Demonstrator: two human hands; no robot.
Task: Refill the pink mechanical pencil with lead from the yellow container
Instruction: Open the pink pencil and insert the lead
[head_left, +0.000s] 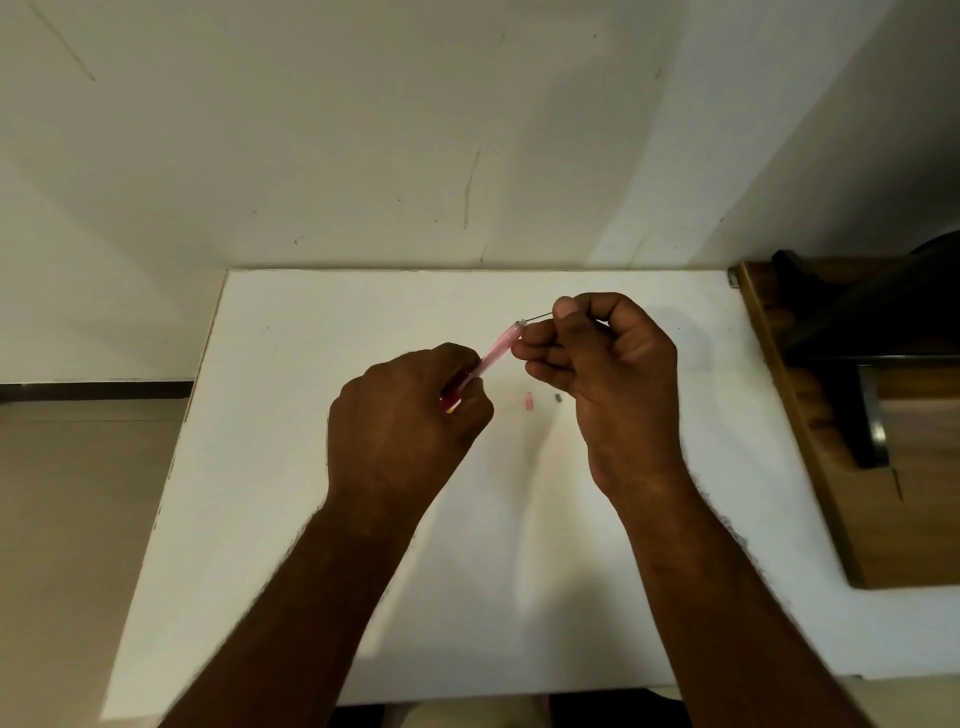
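Note:
My left hand (410, 415) grips the lower part of the pink mechanical pencil (496, 351), which tilts up and to the right above the white table (311, 364). A thin dark lead (537, 317) is pinched between thumb and finger of my right hand (602, 364), with its left end at the pencil's open top. A small pink cap (529, 401) and a tiny grey piece (558, 398) lie on the table below my hands. A bit of yellow and red shows inside my left fist (449, 408); whether it is the yellow container I cannot tell.
A wooden piece of furniture with dark parts (831, 415) stands against the table's right side. A white wall (363, 130) rises behind the table's far edge. Beige floor (78, 493) lies to the left.

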